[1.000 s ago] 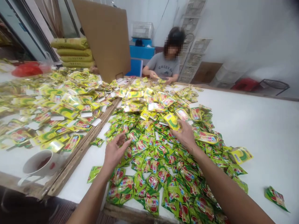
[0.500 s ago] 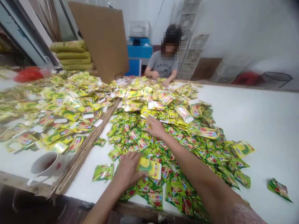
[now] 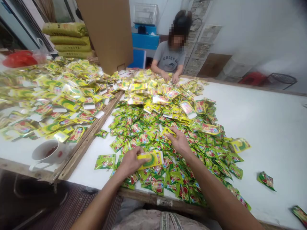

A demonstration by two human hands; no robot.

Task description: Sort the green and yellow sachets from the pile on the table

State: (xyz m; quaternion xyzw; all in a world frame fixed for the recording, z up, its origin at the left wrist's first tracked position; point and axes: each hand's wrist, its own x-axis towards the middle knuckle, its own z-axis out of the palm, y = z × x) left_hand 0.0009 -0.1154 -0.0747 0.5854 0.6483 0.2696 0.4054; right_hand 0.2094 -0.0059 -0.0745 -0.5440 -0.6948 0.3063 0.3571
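My left hand (image 3: pixel 131 162) grips a flat yellow-and-green carton (image 3: pixel 153 158), its white end pointing right. In my right hand (image 3: pixel 178 140) is a small yellow packet (image 3: pixel 167 131), pinched between thumb and fingers above the heap and apart from the carton. Beneath both hands spreads a heap of green candy sachets (image 3: pixel 141 139) with red fruit prints. One loose green sachet (image 3: pixel 105 162) lies left of my left hand. Beyond my right hand, yellow cartons (image 3: pixel 160 99) with white flaps cover the far side of the heap.
A wooden strip (image 3: pixel 88 143) divides the tabletop; more yellow cartons (image 3: pixel 69 103) pile up on its left. Near the front edge stands a white mug (image 3: pixel 48 155) of dark liquid. A co-worker (image 3: pixel 170 59) sits opposite, beside a tall cardboard sheet (image 3: pixel 107 35). Loose sachets (image 3: pixel 266 180) lie at right.
My right hand has drawn back from the far side of the heap toward me and now has a yellow packet. My left hand still holds the carton. The view has tilted down.
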